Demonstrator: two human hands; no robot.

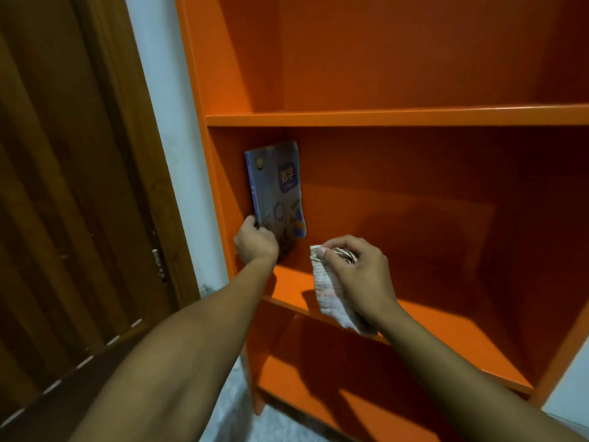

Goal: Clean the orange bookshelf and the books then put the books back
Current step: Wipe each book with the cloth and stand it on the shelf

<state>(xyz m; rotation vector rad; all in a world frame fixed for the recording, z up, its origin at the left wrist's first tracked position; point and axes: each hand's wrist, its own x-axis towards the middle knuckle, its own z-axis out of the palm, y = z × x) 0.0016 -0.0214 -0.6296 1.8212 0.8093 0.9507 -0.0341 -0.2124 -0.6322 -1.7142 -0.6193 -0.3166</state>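
A person is standing before the orange bookshelf (382, 118), looking down into its middle compartment with both bare arms reaching in from the 6 o'clock edge of the view. The left hand (256, 242) is gripping the lower corner of a blue book (275, 186), the fingers curling round its spine edge and the thumb lying on the cover side, so this grip is pinching the book. The book is standing nearly upright at the far left of the compartment, leaning just beside the left side panel (223, 186), with its patterned cover facing right toward 3 o'clock. Its bottom edge is hiding behind the hand, so whether it is resting on the shelf board (446, 327) cannot be told.

The right hand (353, 269) is holding a pale checked cloth (331, 291) at about 4 o'clock from the book, a little apart from it. The fingers are bunching the upper part of the cloth, pressing together round it, while the rest is hanging down under the palm over the front edge of the shelf board.

The upper compartment is sitting above at 12 o'clock, and a lower compartment is showing below at 6 o'clock. A dark wooden door (63, 186) is filling the 9 o'clock side, with a strip of white wall (172, 154) running between it and the bookshelf.
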